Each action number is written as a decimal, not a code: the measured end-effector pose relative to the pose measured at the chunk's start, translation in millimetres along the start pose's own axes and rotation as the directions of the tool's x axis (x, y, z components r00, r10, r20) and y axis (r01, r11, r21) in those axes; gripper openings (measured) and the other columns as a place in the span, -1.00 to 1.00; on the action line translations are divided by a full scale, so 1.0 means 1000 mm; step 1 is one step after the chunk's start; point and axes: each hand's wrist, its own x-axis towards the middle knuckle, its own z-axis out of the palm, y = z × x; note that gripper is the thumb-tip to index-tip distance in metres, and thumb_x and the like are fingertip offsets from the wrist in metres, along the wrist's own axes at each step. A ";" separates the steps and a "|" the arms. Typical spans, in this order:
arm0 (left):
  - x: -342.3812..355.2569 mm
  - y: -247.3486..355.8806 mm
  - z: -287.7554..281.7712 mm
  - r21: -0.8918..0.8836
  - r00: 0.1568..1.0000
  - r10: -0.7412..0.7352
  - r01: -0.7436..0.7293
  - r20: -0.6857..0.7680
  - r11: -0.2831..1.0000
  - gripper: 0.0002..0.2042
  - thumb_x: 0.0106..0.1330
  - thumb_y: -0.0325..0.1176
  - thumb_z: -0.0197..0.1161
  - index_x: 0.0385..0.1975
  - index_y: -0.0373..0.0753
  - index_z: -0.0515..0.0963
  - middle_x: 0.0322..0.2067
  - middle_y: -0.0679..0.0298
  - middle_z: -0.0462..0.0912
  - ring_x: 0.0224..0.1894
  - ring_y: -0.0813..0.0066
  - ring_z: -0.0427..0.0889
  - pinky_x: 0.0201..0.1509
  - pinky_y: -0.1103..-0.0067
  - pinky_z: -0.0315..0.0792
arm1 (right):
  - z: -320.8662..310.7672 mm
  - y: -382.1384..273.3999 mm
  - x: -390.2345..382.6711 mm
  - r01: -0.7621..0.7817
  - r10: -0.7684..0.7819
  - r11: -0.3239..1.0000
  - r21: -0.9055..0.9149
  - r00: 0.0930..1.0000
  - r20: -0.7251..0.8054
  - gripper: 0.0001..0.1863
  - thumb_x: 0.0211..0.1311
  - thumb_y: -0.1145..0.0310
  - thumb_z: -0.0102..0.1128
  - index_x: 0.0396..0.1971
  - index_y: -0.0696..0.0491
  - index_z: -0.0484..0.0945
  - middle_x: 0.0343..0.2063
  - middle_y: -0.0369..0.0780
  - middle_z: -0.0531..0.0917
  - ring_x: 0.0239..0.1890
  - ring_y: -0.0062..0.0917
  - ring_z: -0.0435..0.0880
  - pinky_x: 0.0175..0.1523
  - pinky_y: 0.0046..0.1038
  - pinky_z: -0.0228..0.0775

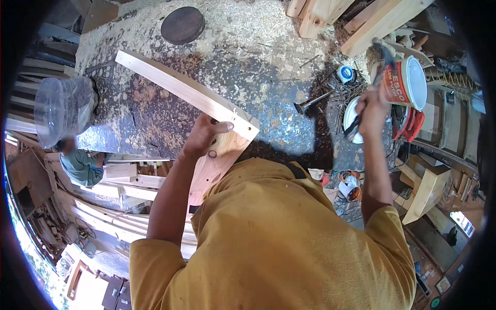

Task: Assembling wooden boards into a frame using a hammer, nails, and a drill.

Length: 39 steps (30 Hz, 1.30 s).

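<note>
My left hand (204,135) grips a pale wooden frame at its corner, thumb on top. One long beam (173,85) of it runs up and left over the workbench; a wide board (217,160) joins it and reaches back toward my body. Small dark holes and a splintered spot show near the joint. Raised at the right, my right hand (373,114) is closed around the handle of a hammer (386,59), whose head is smeared by motion. Below that hand lie a white round lid (353,111) and loose nails (338,98).
The speckled workbench (279,124) carries a dark round disc (182,25), a tape measure (345,74) and a flared metal tool (312,102). Right: a white-and-red bucket (417,82), a red tool (412,125). Lumber (380,28) is far right, a clear plastic container (57,108) left, another person (82,166) beyond.
</note>
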 end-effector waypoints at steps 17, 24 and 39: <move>-0.022 -0.014 -0.015 -0.013 0.996 0.032 -0.033 -0.077 0.999 -0.64 -0.03 -0.49 0.31 -0.17 -0.44 0.50 -0.26 0.19 0.61 -0.18 0.42 0.56 -0.01 0.50 0.40 | 0.010 -0.005 -0.036 -0.135 0.211 0.944 -0.302 0.949 0.234 -0.84 0.13 0.53 -0.04 -0.30 0.13 0.51 -0.53 -0.27 0.56 -0.58 -0.63 0.50 -0.45 -0.57 0.35; -0.023 -0.022 -0.017 0.033 0.994 0.084 -0.082 -0.076 0.996 -0.56 -0.03 -0.52 0.26 -0.07 -0.44 0.43 -0.14 0.17 0.56 -0.13 0.40 0.54 0.06 0.49 0.35 | 0.049 0.010 -0.089 0.075 0.226 0.928 -0.365 0.667 0.711 -0.47 0.19 0.44 0.17 0.19 0.12 0.33 0.17 -0.13 0.42 0.00 -0.47 0.54 0.06 -0.50 0.31; -0.031 -0.030 -0.030 0.103 0.982 0.158 -0.147 -0.101 0.984 -0.59 0.00 -0.42 0.33 -0.12 -0.42 0.49 -0.24 0.20 0.62 -0.21 0.46 0.56 -0.09 0.51 0.42 | 0.050 0.028 -0.077 0.012 0.253 0.646 -0.763 0.940 0.229 -0.73 0.24 0.45 -0.09 -0.12 0.18 0.52 -0.20 -0.14 0.66 -0.19 -0.41 0.59 -0.04 -0.46 0.39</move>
